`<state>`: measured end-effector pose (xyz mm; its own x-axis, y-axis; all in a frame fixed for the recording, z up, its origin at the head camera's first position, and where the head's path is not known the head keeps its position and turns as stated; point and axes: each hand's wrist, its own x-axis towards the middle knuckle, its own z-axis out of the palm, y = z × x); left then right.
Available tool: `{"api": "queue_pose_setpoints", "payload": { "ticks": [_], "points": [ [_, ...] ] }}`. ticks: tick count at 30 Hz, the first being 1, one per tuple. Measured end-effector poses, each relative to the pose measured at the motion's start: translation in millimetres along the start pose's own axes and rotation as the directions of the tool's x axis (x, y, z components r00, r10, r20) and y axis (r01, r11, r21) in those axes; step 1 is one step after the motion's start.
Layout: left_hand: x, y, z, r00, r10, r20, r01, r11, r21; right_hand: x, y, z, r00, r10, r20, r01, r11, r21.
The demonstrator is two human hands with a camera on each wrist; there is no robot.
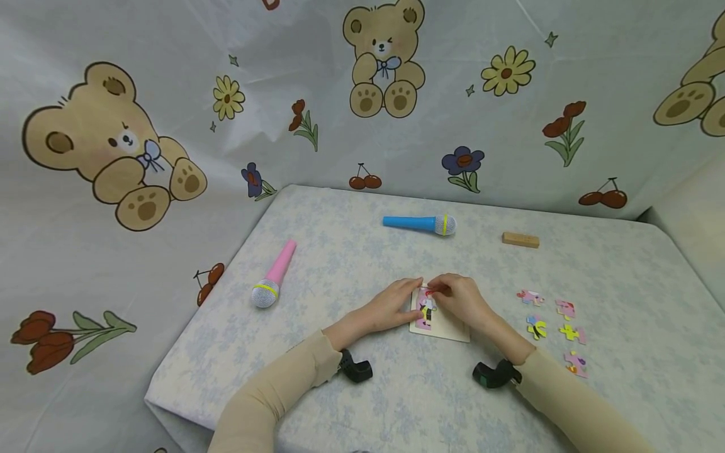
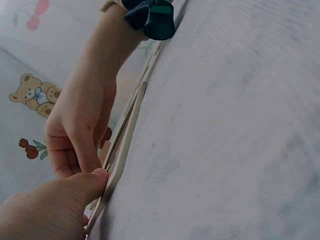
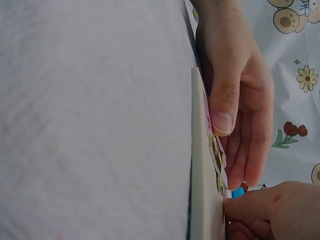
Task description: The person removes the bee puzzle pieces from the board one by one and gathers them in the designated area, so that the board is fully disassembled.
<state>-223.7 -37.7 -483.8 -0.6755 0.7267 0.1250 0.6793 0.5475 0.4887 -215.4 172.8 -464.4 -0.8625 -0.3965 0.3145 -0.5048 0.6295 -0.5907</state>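
Observation:
A small jigsaw board (image 1: 453, 330) with a pale rim lies on the table, pink picture pieces (image 1: 423, 321) filling its left side. My left hand (image 1: 391, 306) holds the board's left side, thumb over the pieces and fingers at the far corner. With bent fingers, my right hand (image 1: 461, 299) pinches a jigsaw piece (image 1: 430, 292) at the board's upper part; the fingers hide most of it. In the right wrist view some fitted pieces (image 3: 218, 155) stand slightly raised from the board (image 3: 200, 200). The left thumb (image 2: 95, 181) presses near the board's edge in the left wrist view.
Several loose jigsaw pieces (image 1: 566, 308) lie right of the board. Farther back are a blue toy microphone (image 1: 416, 223) and a small wooden block (image 1: 520, 240). A pink toy microphone (image 1: 277, 270) lies to the left. A patterned cloth (image 1: 317, 63) hangs behind the table.

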Motion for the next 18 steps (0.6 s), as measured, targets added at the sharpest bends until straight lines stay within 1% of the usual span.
{"api": "queue_pose_setpoints", "payload": {
  "ticks": [4,12,18],
  "points": [
    [0.3,-0.3,0.0,1.0,-0.003,0.002,0.003,1.0,0.003,0.5,-0.5,0.6,1.0,0.003,-0.007,-0.003,1.0,-0.001],
    [-0.2,-0.1,-0.7,1.0,-0.003,0.0,0.003,1.0,-0.005,2.1,-1.5,2.4,1.0,-0.02,-0.022,0.02,1.0,-0.016],
    [-0.6,0.8,-0.9,1.0,-0.008,0.009,0.008,1.0,-0.013,2.8,-0.8,1.1,1.0,-0.018,-0.011,0.018,0.999,-0.029]
  ]
}}
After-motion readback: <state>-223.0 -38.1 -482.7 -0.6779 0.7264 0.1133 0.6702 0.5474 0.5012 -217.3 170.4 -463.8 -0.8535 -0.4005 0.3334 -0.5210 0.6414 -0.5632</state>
